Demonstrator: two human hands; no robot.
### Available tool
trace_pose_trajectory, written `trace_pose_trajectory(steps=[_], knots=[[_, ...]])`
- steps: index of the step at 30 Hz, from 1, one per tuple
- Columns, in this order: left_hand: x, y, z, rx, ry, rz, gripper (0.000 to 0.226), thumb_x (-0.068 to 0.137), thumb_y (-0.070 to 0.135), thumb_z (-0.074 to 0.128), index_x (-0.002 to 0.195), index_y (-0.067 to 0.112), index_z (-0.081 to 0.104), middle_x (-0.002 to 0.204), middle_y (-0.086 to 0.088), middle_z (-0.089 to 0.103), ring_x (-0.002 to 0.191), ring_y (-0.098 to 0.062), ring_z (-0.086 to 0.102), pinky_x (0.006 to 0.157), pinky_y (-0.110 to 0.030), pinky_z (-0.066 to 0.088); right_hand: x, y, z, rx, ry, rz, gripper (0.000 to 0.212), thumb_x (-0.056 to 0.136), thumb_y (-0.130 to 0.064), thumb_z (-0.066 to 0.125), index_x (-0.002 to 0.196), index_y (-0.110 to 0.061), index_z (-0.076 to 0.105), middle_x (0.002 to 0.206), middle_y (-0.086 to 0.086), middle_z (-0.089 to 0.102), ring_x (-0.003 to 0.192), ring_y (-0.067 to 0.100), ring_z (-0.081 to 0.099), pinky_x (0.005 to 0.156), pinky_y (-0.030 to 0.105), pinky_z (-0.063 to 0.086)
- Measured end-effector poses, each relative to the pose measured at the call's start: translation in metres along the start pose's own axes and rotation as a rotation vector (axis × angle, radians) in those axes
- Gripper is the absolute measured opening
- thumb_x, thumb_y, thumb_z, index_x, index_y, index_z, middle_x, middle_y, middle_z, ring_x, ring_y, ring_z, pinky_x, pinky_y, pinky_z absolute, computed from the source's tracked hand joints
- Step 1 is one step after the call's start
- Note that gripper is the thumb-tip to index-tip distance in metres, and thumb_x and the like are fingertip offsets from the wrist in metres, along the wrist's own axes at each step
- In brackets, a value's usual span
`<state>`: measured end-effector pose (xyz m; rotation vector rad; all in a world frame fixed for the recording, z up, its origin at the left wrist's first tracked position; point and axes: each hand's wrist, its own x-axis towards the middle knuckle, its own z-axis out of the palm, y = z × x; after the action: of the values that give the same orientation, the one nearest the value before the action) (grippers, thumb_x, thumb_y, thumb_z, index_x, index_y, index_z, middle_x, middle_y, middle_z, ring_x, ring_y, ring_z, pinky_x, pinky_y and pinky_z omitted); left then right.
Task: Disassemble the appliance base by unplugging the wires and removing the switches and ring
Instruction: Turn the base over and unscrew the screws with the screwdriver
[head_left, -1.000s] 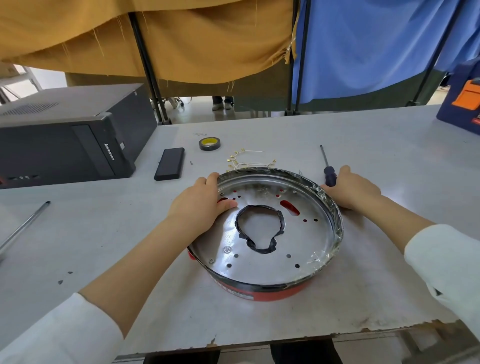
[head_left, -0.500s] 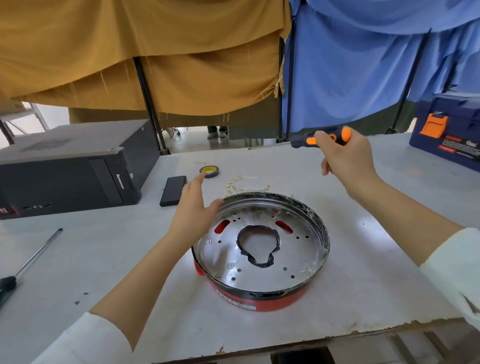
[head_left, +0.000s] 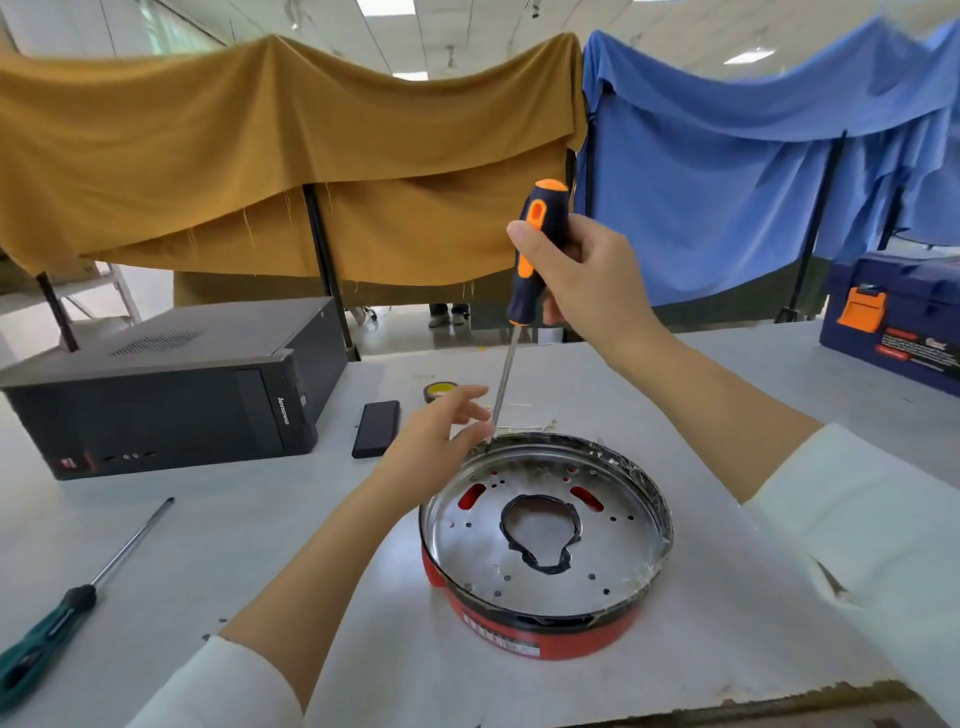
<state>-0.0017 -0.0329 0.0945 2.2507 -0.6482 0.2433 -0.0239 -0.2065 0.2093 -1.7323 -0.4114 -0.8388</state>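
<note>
Draped mustard and blue cloths hang behind our white worktable (head_left: 260, 545), and near its front edge sits the round appliance base (head_left: 545, 545), a red shell with a shiny perforated metal plate and a dark-edged cutout (head_left: 540, 530) at its middle.

Our right hand (head_left: 582, 270) is wrapped around the handle of the orange-and-navy screwdriver (head_left: 530, 249), holding it nearly upright so the steel shaft slants down toward the far rim of the base. Our left hand (head_left: 441, 441) hovers at that same rim with fingers loosely spread, their tips close to the blade tip; whether they touch it we cannot tell.

We judge the step to be seating the blade at the rim or on a fastener there. To do it well, we would let the left fingers guide the tip, then shift that hand to steady the shell before pressing, since the base could slide on the smooth table.

Just beyond the base lie small brass-coloured terminals (head_left: 524, 426), a roll of tape with a yellow core (head_left: 440, 391) and a flat black rectangular device (head_left: 376, 429). Farther left stand a black desktop computer case (head_left: 171, 395) and a green-handled screwdriver (head_left: 78, 603); a navy toolbox with an orange latch (head_left: 898, 317) sits at far right.
</note>
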Motion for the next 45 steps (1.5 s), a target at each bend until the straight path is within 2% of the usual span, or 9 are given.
trace_pose_trajectory(steps=[3,4,8,12,20,26,34,38,45], knots=[[0.005,-0.001,0.011,-0.115,-0.051,-0.063,0.011,0.095,0.026,0.053,0.101,0.029,0.061,0.09,0.015,0.069,0.094,-0.001,0.061,0.094,-0.027,0.045,0.004,0.006,0.019,0.074,-0.028,0.032,0.039,0.088,-0.041,0.064,0.091,-0.002,0.061,0.074,0.008,0.062,0.07,0.023,0.061,0.066,0.041,0.054],[0.006,-0.001,0.016,-0.181,-0.059,-0.076,0.012,0.096,0.025,0.051,0.096,0.028,0.063,0.085,0.012,0.072,0.093,0.0,0.062,0.095,-0.027,0.044,0.005,0.009,0.026,0.105,-0.042,0.042,0.038,0.089,-0.041,0.063,0.092,-0.003,0.06,0.076,0.01,0.061,0.071,0.025,0.061,0.07,0.043,0.054],[0.014,-0.008,0.022,-0.248,-0.082,-0.106,0.019,0.097,0.032,0.049,0.089,0.034,0.066,0.084,0.017,0.073,0.09,-0.001,0.063,0.087,-0.023,0.046,0.008,0.02,0.052,0.349,-0.153,0.127,0.026,0.096,-0.037,0.052,0.1,-0.012,0.049,0.075,0.007,0.059,0.06,0.024,0.06,0.061,0.037,0.052],[0.025,-0.029,0.012,-0.215,-0.097,-0.143,0.019,0.092,0.033,0.057,0.08,0.035,0.072,0.084,0.019,0.072,0.082,0.006,0.063,0.076,-0.014,0.044,0.003,0.04,0.077,0.398,-0.172,0.1,0.024,0.099,-0.037,0.045,0.096,-0.014,0.04,0.067,0.009,0.048,0.049,0.019,0.043,0.053,0.034,0.04],[0.024,-0.053,0.04,-0.363,-0.037,-0.157,0.02,0.093,0.017,0.055,0.083,0.019,0.072,0.082,0.01,0.074,0.081,0.0,0.067,0.072,-0.007,0.046,-0.006,0.076,0.093,0.394,-0.081,0.068,0.021,0.099,-0.037,0.045,0.093,-0.017,0.043,0.066,0.013,0.043,0.044,0.015,0.039,0.042,0.023,0.036],[0.025,-0.055,0.048,-0.355,-0.005,-0.131,0.021,0.094,0.016,0.054,0.082,0.023,0.07,0.079,0.013,0.073,0.078,0.004,0.065,0.071,-0.004,0.044,-0.004,0.085,0.089,0.405,0.05,0.076,0.02,0.1,-0.033,0.042,0.089,-0.017,0.042,0.062,0.009,0.042,0.04,0.016,0.038,0.039,0.02,0.035],[0.027,-0.058,0.05,-0.354,-0.018,-0.13,0.022,0.097,0.016,0.048,0.102,0.02,0.069,0.089,0.011,0.074,0.09,0.003,0.066,0.079,-0.005,0.044,-0.006,0.083,0.089,0.409,0.058,0.018,0.015,0.101,-0.028,0.042,0.089,-0.02,0.042,0.061,0.006,0.043,0.041,0.015,0.038,0.04,0.02,0.036],[0.026,-0.057,0.05,-0.352,-0.021,-0.126,0.022,0.096,0.015,0.048,0.102,0.021,0.069,0.092,0.01,0.073,0.093,0.002,0.065,0.083,-0.009,0.046,-0.009,0.08,0.09,0.41,0.061,-0.009,0.013,0.101,-0.025,0.043,0.089,-0.02,0.042,0.061,0.003,0.043,0.04,0.01,0.039,0.04,0.019,0.036],[0.024,-0.054,0.048,-0.309,-0.022,-0.107,0.023,0.097,0.016,0.049,0.097,0.03,0.067,0.088,0.021,0.071,0.089,0.01,0.063,0.076,-0.003,0.043,-0.013,0.08,0.089,0.416,0.113,-0.005,0.013,0.1,-0.026,0.044,0.092,-0.016,0.043,0.065,0.002,0.044,0.043,0.005,0.042,0.043,0.016,0.037]])
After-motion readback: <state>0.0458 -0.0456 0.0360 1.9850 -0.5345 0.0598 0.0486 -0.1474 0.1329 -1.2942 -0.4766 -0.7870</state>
